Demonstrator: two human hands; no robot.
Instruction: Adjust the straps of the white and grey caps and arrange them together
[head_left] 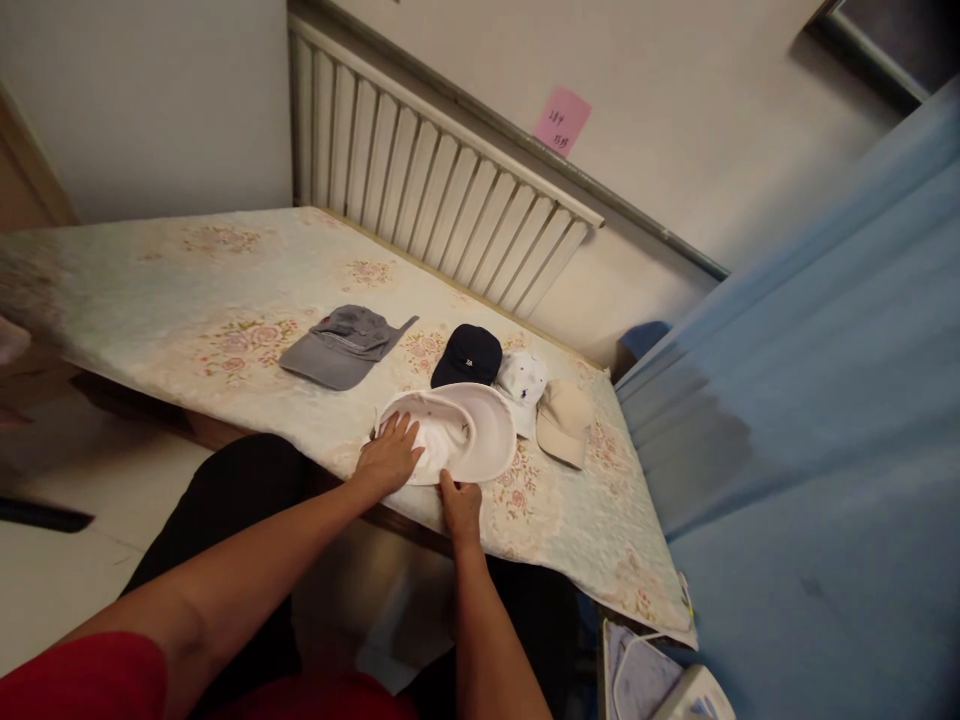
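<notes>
A white cap (pixel 457 430) lies at the near edge of a floral-covered mattress (pixel 187 290), its brim pointing right. My left hand (pixel 390 455) rests flat on the cap's crown with fingers spread. My right hand (pixel 459 505) pinches the cap's near edge between thumb and fingers. Just beyond it sit a dark navy cap (pixel 467 355), a white patterned cap (pixel 523 378) and a beige cap (pixel 564 420). A grey cap (pixel 345 345) lies farther left.
A white radiator (pixel 435 190) runs along the wall behind the mattress, with a pink note (pixel 562 120) above it. A blue curtain (pixel 825 400) hangs at the right. White items (pixel 660 680) lie on the floor at the bottom right. My dark-trousered legs are below the mattress edge.
</notes>
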